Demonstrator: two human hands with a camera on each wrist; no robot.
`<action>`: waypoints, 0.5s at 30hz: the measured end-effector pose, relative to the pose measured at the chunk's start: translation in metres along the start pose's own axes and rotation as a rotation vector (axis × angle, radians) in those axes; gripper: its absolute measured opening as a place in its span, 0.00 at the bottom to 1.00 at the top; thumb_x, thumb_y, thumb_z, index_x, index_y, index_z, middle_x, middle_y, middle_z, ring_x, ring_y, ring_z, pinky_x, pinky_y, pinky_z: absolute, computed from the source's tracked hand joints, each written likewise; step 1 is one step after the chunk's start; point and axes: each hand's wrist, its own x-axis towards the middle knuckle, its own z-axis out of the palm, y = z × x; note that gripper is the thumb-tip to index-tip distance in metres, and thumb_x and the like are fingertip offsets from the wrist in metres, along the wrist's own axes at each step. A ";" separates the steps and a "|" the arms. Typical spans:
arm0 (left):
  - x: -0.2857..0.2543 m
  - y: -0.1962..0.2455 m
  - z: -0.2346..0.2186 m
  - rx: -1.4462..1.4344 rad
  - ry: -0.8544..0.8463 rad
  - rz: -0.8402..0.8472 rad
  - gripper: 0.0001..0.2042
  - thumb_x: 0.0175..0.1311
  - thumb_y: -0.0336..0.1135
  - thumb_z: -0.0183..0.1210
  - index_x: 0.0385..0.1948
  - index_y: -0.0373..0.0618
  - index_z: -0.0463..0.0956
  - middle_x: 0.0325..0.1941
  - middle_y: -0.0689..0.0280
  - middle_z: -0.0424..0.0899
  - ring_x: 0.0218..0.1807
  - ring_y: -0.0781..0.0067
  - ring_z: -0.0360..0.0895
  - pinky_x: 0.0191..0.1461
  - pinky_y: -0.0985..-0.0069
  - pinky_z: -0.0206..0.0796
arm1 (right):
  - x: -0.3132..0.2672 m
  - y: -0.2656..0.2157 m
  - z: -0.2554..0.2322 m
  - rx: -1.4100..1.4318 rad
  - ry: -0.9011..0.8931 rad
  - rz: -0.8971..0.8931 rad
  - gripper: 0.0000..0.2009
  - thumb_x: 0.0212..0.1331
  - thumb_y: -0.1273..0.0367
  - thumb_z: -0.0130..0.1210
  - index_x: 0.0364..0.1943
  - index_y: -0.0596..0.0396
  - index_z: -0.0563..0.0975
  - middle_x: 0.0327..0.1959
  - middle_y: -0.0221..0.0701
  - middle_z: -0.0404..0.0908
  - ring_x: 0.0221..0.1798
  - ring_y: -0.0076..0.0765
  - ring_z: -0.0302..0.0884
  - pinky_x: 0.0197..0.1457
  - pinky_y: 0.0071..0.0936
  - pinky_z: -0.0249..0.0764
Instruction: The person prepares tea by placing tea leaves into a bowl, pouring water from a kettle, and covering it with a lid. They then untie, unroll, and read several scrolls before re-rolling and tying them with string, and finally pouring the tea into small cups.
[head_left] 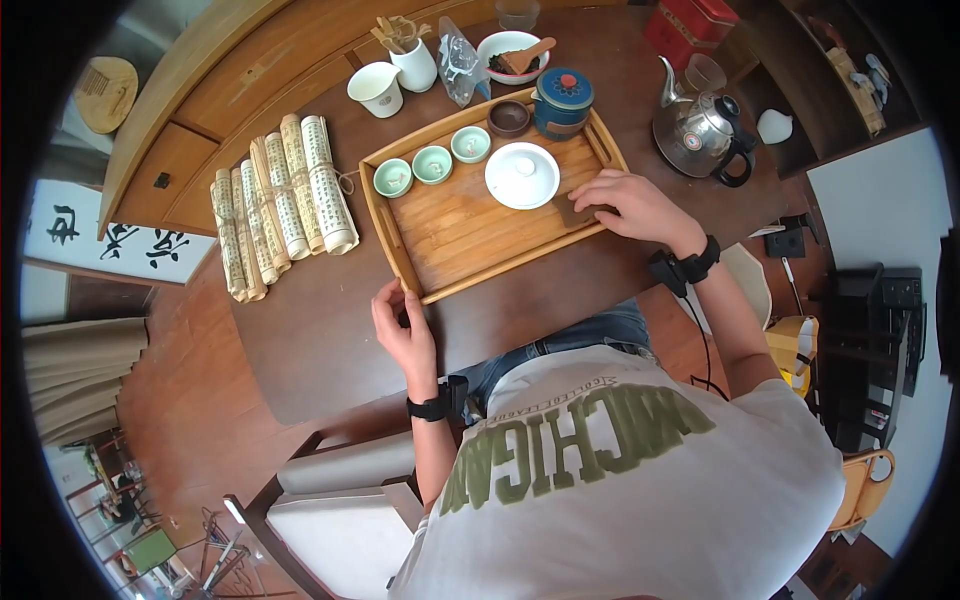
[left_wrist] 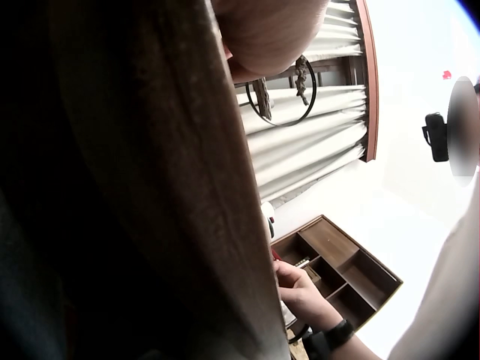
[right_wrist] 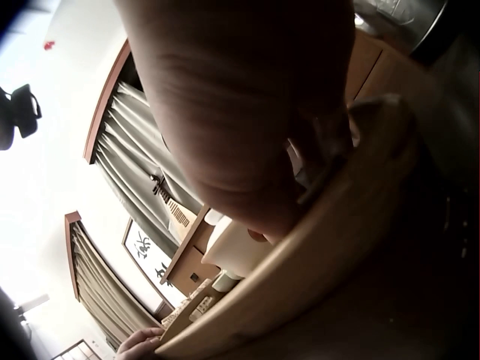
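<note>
My left hand is at the near left corner of a wooden tray, its fingertips right at the rim. My right hand reaches over the tray's right end, fingers extended over a small dark brown flat piece. I cannot tell whether those fingers grip it. Left of that hand sits a white lidded bowl. Behind it stand a blue tea canister and a small brown cup. Pale green cups line the tray's far left side. The right wrist view shows the right hand over the tray's rim.
Rolled bamboo scrolls lie left of the tray. Behind it stand a white pitcher, a white vase of wooden tools and a bowl with a wooden scoop. A steel kettle stands right, near a red box.
</note>
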 end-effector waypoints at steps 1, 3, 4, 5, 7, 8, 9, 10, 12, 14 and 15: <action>0.000 0.001 0.000 0.012 0.000 0.000 0.10 0.73 0.27 0.59 0.52 0.36 0.78 0.42 0.62 0.81 0.41 0.72 0.79 0.47 0.74 0.73 | -0.001 -0.002 -0.004 0.000 -0.032 0.010 0.12 0.53 0.76 0.60 0.43 0.52 0.84 0.54 0.28 0.87 0.56 0.41 0.80 0.58 0.37 0.78; 0.001 0.003 0.000 0.021 -0.002 0.003 0.10 0.73 0.27 0.59 0.52 0.36 0.78 0.42 0.62 0.81 0.41 0.72 0.79 0.47 0.74 0.73 | -0.002 -0.005 -0.009 -0.010 -0.071 0.029 0.12 0.53 0.75 0.60 0.43 0.54 0.84 0.55 0.29 0.87 0.56 0.41 0.81 0.59 0.37 0.78; 0.000 0.003 0.000 0.027 0.002 0.004 0.10 0.73 0.27 0.59 0.52 0.36 0.78 0.42 0.62 0.81 0.41 0.72 0.79 0.47 0.74 0.73 | -0.003 -0.007 -0.009 -0.018 -0.078 0.038 0.12 0.54 0.74 0.60 0.43 0.54 0.84 0.55 0.29 0.87 0.55 0.41 0.81 0.58 0.37 0.78; 0.000 0.003 0.000 0.014 0.003 0.005 0.10 0.73 0.27 0.59 0.52 0.36 0.78 0.42 0.62 0.81 0.41 0.72 0.80 0.48 0.74 0.73 | -0.005 -0.010 -0.009 -0.026 -0.086 0.046 0.12 0.54 0.73 0.60 0.43 0.54 0.84 0.54 0.30 0.87 0.55 0.42 0.81 0.58 0.38 0.78; 0.000 0.003 0.001 -0.013 0.005 0.011 0.10 0.74 0.27 0.59 0.52 0.36 0.78 0.42 0.62 0.81 0.41 0.72 0.80 0.48 0.74 0.74 | -0.009 -0.016 -0.007 -0.072 -0.062 0.035 0.12 0.54 0.71 0.61 0.43 0.55 0.84 0.55 0.30 0.87 0.55 0.41 0.81 0.58 0.38 0.79; 0.000 0.002 0.001 -0.003 -0.006 0.006 0.10 0.74 0.27 0.59 0.53 0.36 0.77 0.43 0.62 0.81 0.42 0.74 0.80 0.49 0.74 0.74 | -0.012 -0.020 -0.006 -0.096 -0.049 0.031 0.12 0.54 0.71 0.61 0.43 0.55 0.84 0.55 0.30 0.86 0.55 0.41 0.81 0.57 0.38 0.79; 0.000 0.000 -0.001 0.006 -0.017 0.001 0.11 0.74 0.27 0.58 0.53 0.36 0.77 0.44 0.63 0.82 0.43 0.75 0.80 0.50 0.75 0.74 | -0.014 -0.024 -0.003 -0.120 0.006 0.018 0.11 0.55 0.70 0.61 0.42 0.55 0.85 0.54 0.30 0.86 0.55 0.40 0.81 0.57 0.38 0.79; 0.000 -0.001 -0.001 0.014 -0.029 -0.003 0.11 0.75 0.27 0.58 0.54 0.36 0.76 0.45 0.63 0.82 0.45 0.76 0.80 0.52 0.76 0.74 | -0.017 -0.026 0.002 -0.144 0.062 0.006 0.11 0.56 0.69 0.61 0.42 0.56 0.85 0.53 0.30 0.86 0.54 0.39 0.81 0.56 0.37 0.79; 0.000 -0.002 -0.001 0.020 -0.027 0.007 0.11 0.75 0.27 0.58 0.54 0.36 0.76 0.45 0.63 0.82 0.45 0.76 0.79 0.52 0.76 0.74 | -0.025 -0.028 0.016 -0.182 0.153 0.012 0.12 0.58 0.66 0.63 0.43 0.55 0.84 0.53 0.30 0.85 0.55 0.39 0.81 0.58 0.38 0.78; 0.000 -0.001 0.000 0.022 -0.025 0.012 0.11 0.75 0.27 0.58 0.54 0.36 0.76 0.45 0.63 0.82 0.45 0.77 0.79 0.52 0.76 0.74 | -0.031 -0.033 0.023 -0.231 0.225 -0.005 0.13 0.59 0.66 0.63 0.46 0.54 0.84 0.55 0.32 0.84 0.57 0.42 0.80 0.62 0.40 0.76; 0.000 -0.001 -0.001 0.025 -0.025 0.013 0.11 0.75 0.27 0.58 0.54 0.36 0.76 0.45 0.63 0.82 0.44 0.77 0.79 0.52 0.76 0.74 | -0.034 -0.035 0.025 -0.255 0.262 -0.014 0.13 0.59 0.66 0.64 0.47 0.54 0.84 0.56 0.33 0.84 0.58 0.44 0.79 0.64 0.41 0.75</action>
